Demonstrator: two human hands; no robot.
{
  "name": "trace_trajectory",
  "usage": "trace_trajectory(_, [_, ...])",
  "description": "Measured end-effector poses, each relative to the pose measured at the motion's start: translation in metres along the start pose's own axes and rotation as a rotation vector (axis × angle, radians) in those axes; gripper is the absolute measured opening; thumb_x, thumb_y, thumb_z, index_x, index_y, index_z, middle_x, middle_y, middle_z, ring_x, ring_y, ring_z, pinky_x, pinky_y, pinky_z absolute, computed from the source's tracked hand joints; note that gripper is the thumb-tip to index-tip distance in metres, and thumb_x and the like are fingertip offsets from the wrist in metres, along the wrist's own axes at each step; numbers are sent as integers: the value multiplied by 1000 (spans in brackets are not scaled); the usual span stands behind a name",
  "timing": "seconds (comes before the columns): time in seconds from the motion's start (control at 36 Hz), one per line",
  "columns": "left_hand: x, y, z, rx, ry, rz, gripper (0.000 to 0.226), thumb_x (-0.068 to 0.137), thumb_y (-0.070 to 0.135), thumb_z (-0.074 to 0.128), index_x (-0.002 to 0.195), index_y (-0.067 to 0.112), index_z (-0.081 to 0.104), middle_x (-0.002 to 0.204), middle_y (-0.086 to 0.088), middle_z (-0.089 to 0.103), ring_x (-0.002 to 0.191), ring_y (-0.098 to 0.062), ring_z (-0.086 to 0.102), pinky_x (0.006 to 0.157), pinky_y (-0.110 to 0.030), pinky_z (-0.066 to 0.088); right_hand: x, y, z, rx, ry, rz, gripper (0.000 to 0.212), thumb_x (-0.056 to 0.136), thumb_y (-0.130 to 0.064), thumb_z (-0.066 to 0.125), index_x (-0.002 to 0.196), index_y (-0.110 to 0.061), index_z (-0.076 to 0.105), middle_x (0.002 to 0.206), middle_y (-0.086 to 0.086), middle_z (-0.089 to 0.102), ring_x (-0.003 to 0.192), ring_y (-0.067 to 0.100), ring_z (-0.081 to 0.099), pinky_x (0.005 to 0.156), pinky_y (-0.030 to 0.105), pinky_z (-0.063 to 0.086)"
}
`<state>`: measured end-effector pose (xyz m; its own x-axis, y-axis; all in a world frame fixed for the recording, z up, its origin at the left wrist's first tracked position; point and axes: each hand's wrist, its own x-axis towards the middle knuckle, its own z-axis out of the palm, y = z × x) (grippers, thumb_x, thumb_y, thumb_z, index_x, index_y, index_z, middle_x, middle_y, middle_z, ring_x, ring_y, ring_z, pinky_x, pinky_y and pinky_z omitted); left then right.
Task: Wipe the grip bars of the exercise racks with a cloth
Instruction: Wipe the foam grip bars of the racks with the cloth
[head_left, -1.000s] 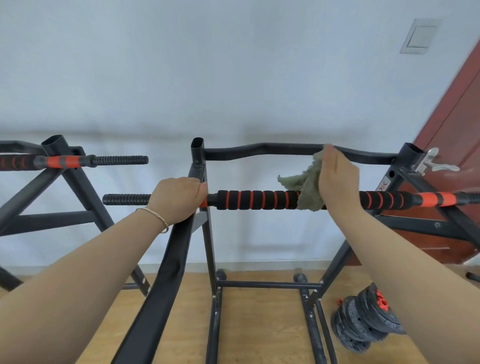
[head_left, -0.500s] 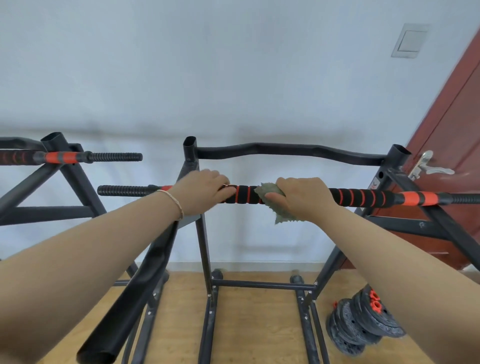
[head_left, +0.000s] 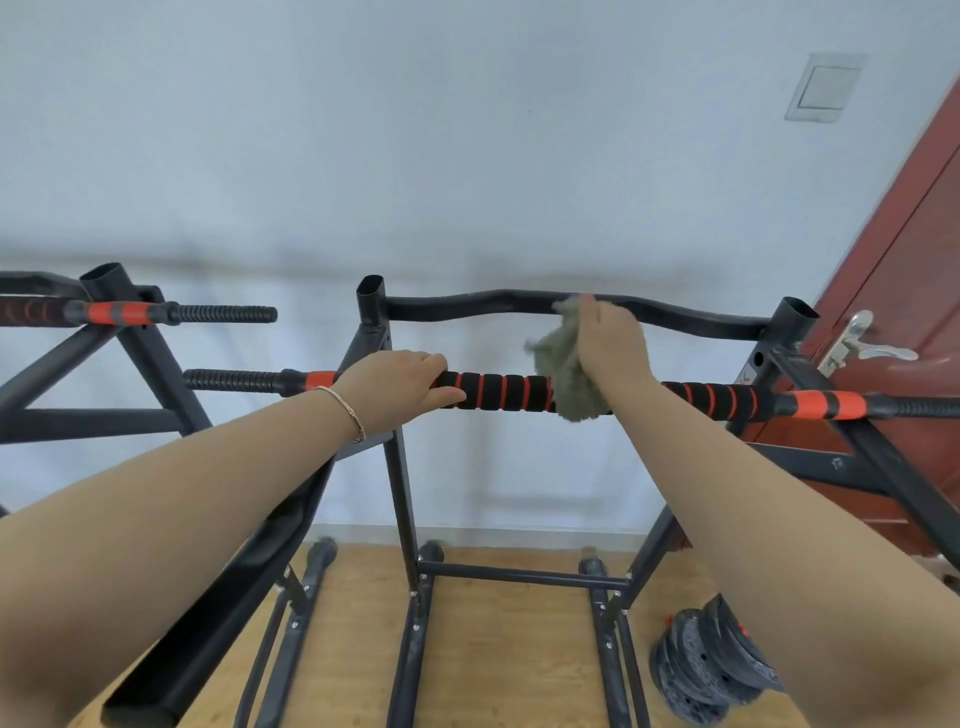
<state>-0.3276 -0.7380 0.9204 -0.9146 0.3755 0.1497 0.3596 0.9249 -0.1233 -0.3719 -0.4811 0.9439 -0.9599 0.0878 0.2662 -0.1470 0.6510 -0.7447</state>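
We're in a plain room: pale wall (head_left: 467, 156) ahead, wooden floor (head_left: 509, 665) below, a red-brown door (head_left: 914, 291) at the right with a silver handle (head_left: 862, 343), and a white switch plate (head_left: 823, 88) high on the wall beside it. A black exercise rack (head_left: 400, 493) stands on the floor against the wall, with a curved top bar (head_left: 467, 301) across its 2 uprights. Below that runs the grip bar (head_left: 504, 392), padded in black foam with orange rings. The left hand (head_left: 400, 387) grips the bar at the foam's left end, fingers curled over the top and thumb lying along the front, with a thin bracelet (head_left: 348, 410) on the wrist. Near the bar's middle the right hand (head_left: 613, 343) holds the cloth (head_left: 563, 364), a grey-green bunch draped over the foam and rising along the palm. The fingers point up, close together, their tips at the curved top bar; the thumb is hidden, so how it clamps I can't tell. A small red mark on the rack's right upright is too blurred to read. A second rack (head_left: 150, 364) stands at the left with its own bar (head_left: 156, 313). A stack of dark weight plates (head_left: 711, 670) lies on the floor by the first rack's right foot.
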Motion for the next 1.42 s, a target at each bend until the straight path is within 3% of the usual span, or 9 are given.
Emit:
trace_trajectory(0.08, [0, 0, 1, 1, 6, 3, 43, 98, 57, 34, 93, 17, 48, 73, 8, 47, 66, -15, 53, 64, -32, 48, -20, -3, -12, 289, 152, -114, 41, 108, -33, 35, 73, -16, 50, 68, -5, 50, 60, 5, 47, 65, 26, 36])
trace_trajectory(0.19, [1, 0, 1, 10, 6, -1, 42, 99, 56, 31, 90, 18, 47, 71, 8, 48, 62, -14, 51, 61, -32, 44, -40, -1, 3, -402, -180, -409, 23, 94, -15, 53, 117, -11, 53, 94, 7, 58, 77, 31, 57, 62, 34, 34])
trace_trajectory(0.36, [2, -1, 1, 12, 6, 9, 36, 101, 52, 30, 88, 22, 43, 72, 7, 48, 61, -13, 50, 58, -31, 41, -47, 13, 29, -820, -99, -699, 68, 93, -73, 15, 90, -19, 55, 65, -7, 50, 53, 19, 45, 50, 28, 29])
trace_trajectory(0.56, [6, -5, 4, 22, 4, 21, 38, 100, 51, 27, 88, 19, 45, 77, 3, 53, 66, -16, 53, 59, -31, 39, -29, -9, 25, -760, -289, -597, 60, 102, -48, 4, 111, -22, 57, 75, -2, 54, 67, 22, 52, 57, 31, 35])
trace_trajectory(0.78, [9, -5, 1, 4, -13, 32, 35, 100, 50, 31, 90, 20, 46, 79, 4, 56, 67, -14, 55, 56, -26, 38, 5, -20, 34, -580, -514, -79, 37, 104, -35, 28, 86, -16, 55, 86, 1, 58, 80, 21, 55, 72, 36, 41])
trace_trajectory(1.06, [8, -14, -10, -80, -23, 183, 22, 104, 28, 33, 84, 21, 40, 72, 6, 46, 70, -21, 51, 67, -36, 45, -30, -16, 26, 73, 89, -319, 43, 109, -36, 31, 117, -13, 66, 68, -8, 61, 67, 18, 60, 67, 33, 46])
trace_trajectory(1.14, [2, -30, -14, 92, 28, 136, 21, 98, 11, 47, 83, 21, 36, 69, 1, 42, 64, -24, 47, 60, -40, 48, -48, -19, 37, -107, 91, -636, 38, 104, -27, 33, 133, -15, 54, 79, -2, 67, 63, 26, 62, 57, 37, 53])
trace_trajectory(1.22, [-10, -37, -12, 261, -42, 114, 33, 86, 9, 57, 83, 20, 26, 60, 4, 31, 53, -22, 38, 49, -34, 46, -57, -15, 60, -353, 119, -809, 13, 97, -28, 50, 106, -20, 45, 65, 5, 62, 47, 27, 54, 43, 36, 48])
trace_trajectory(1.42, [-12, -31, -4, 436, -73, 84, 39, 91, 18, 51, 128, 16, 36, 64, 4, 39, 60, -21, 49, 54, -30, 40, -49, -11, 76, -745, 169, -716, 56, 99, -61, 37, 71, -16, 53, 54, 0, 50, 43, 22, 44, 47, 26, 31])
